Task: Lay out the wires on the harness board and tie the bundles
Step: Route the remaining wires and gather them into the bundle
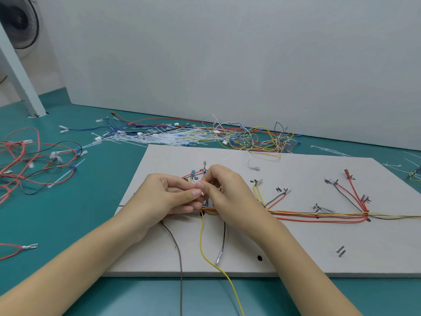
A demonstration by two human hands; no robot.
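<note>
L hand (pixel 168 195) + R hand (pixel 224 192) meeting fingertip to fingertip over harness board (pixel 296 252), pinching sth small, item hidden by fingers, can't ID. Wire bundle (pixel 319 216) lying along board, running under hands. Yellow wire (pixel 202 245) trailing off near edge. Cable ties (pixel 159 139) and loose wires (pixel 255 135) piling behind board on green table (pixel 79 201). Red wires (pixel 27 165) lying far left, partly cut off.

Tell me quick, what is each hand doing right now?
Left hand: fingers curled, pinching something small at the wire bundle; what exactly is hidden.
Right hand: fingers curled, pinching at the same spot, fingertip to fingertip.
</note>
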